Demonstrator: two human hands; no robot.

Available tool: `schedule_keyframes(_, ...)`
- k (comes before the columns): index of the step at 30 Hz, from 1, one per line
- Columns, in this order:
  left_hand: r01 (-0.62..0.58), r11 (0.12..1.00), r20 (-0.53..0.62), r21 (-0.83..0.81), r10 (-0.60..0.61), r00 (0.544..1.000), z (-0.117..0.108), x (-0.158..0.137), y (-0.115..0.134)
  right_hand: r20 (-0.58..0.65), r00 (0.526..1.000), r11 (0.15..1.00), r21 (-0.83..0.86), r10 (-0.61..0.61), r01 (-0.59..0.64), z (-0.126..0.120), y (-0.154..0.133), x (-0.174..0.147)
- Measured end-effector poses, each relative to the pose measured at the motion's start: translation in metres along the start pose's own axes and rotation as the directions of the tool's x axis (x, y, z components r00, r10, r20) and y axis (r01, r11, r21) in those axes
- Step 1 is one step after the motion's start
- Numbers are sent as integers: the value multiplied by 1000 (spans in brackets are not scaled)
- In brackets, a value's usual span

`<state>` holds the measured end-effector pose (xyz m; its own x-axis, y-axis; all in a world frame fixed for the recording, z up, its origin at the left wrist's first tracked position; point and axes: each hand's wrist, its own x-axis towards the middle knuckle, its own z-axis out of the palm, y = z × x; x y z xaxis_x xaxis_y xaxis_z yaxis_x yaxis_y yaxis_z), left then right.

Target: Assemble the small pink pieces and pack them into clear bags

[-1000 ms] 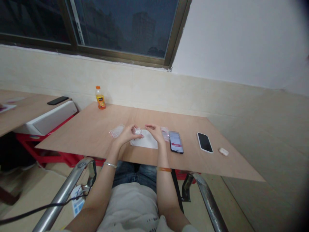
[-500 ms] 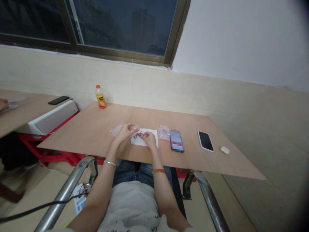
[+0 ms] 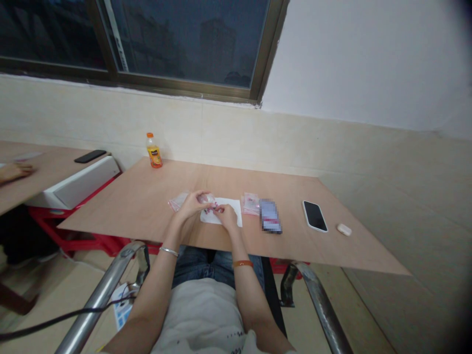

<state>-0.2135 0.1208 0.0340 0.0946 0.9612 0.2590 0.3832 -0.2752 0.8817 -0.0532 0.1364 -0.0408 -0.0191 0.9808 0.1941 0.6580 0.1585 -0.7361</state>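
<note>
Clear crinkled plastic held in curved left hand; right hand bunched by small pinkish pieces on white rectangular sheet, pinch uncertain. Pale wooden counter: near edge close to sheet, wide stretch beyond hands toward orange-capped bottle.

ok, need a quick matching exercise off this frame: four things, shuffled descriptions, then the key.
Things
1. left hand
2. right hand
3. white sheet
4. orange-capped bottle

Descriptions
A. stands upright near the wall
B. its arm wears an orange-brown band
C. lies flat on the table, partly covered from view
D. its arm wears a silver bangle

Pairs: 1-D, 2-B, 3-C, 4-A
</note>
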Motion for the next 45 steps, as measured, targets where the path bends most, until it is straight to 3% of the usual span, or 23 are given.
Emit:
schedule_keyframes(8, 23, 998, 13, -52, -22, 1000, 2, 0, -2, -28, 999, 985, 167, -44, 48, -4, -2, -1)
schedule_keyframes(13, 36, 994, 78, -106, -28, 997, 2, 2, -9, -205, 978, 916, 389, -19, 100, -16, -14, 4)
schedule_keyframes(17, 40, 988, 108, -150, -24, 994, 3, 2, -8, -322, 944, 872, 438, -74, 218, -32, -32, 3)
schedule_keyframes(23, -8, 986, 159, -167, 35, 987, 3, 1, -3, -239, 950, 866, 411, -200, 285, -42, -50, -1)
schedule_keyframes(26, -27, 982, 148, -185, 55, 988, 2, 2, -5, -276, 947, 860, 429, -167, 276, -38, -48, 0)
schedule_keyframes(29, -15, 972, 126, -236, 46, 991, 3, 4, -7, -344, 938, 871, 447, -41, 203, -31, -37, 4)
schedule_keyframes(32, 10, 957, 112, -291, 23, 993, 3, 5, -8, -308, 950, 901, 424, 48, 92, -20, -22, 6)
schedule_keyframes(37, 16, 945, 81, -326, 11, 997, 2, 4, -3, -143, 989, 972, 236, 40, -5, 2, 2, 4)
schedule_keyframes(45, 9, 932, 125, -363, 39, 991, 0, -1, 10, -124, 991, 998, -43, 49, -54, 14, 8, 2)
